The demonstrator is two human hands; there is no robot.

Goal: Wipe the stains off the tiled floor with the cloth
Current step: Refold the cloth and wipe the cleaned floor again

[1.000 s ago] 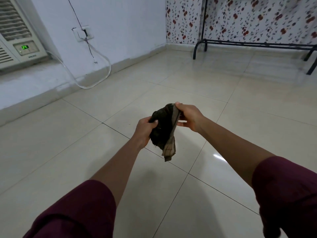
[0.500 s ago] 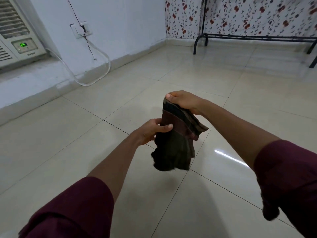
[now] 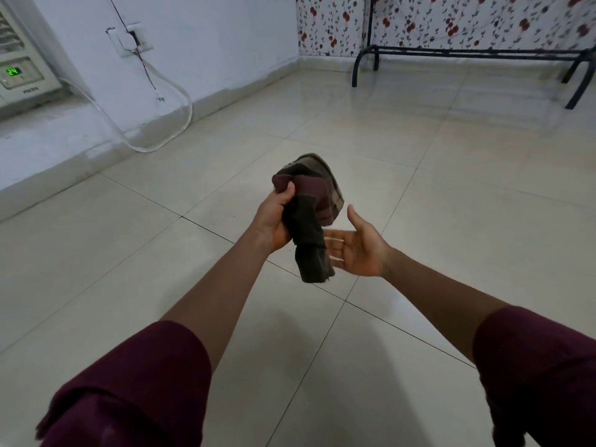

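Cloth (image 3: 311, 217), dark and bunched, is held in the air over the floor (image 3: 435, 221), gripped by the left hand (image 3: 274, 221) with thumb and fingers curled round its middle; one end bulges above the fist, the other hangs below. The right hand (image 3: 358, 246) is just beside it, palm up, fingers spread and relaxed, holding nothing. Whether its fingertips touch the hanging end cannot be told.

Large glossy cream tiles with thin dark joints run to a pale wall (image 3: 209, 43) on the left, where a white cable (image 3: 180, 124) loops down to the skirting near a cooler (image 3: 22, 75) showing green digits. At the far end a black metal frame (image 3: 467, 54) stands before flowered fabric (image 3: 451, 21). Between the hands and that frame lies broad bare tile. No stains can be made out on the shine.
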